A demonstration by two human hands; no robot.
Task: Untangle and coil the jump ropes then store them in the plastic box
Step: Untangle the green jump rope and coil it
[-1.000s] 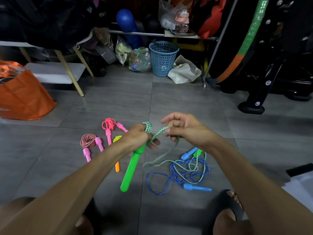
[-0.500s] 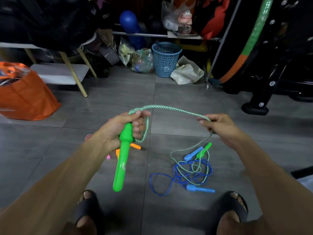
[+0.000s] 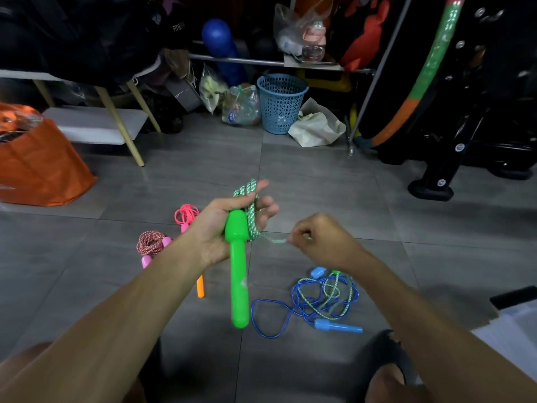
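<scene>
A: What does each grip hold?
B: The left hand (image 3: 225, 228) holds the green handle (image 3: 239, 269), with green rope (image 3: 251, 210) wound around its fingers. The right hand (image 3: 322, 239) pinches the rope's free part.
A: And below?
B: A blue rope (image 3: 290, 312) lies tangled on the floor (image 3: 319, 184).

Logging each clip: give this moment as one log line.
step: coiling green rope | left hand: holds green handle, coils on fingers | right hand: pinches rope | blue rope: tangled, floor
</scene>
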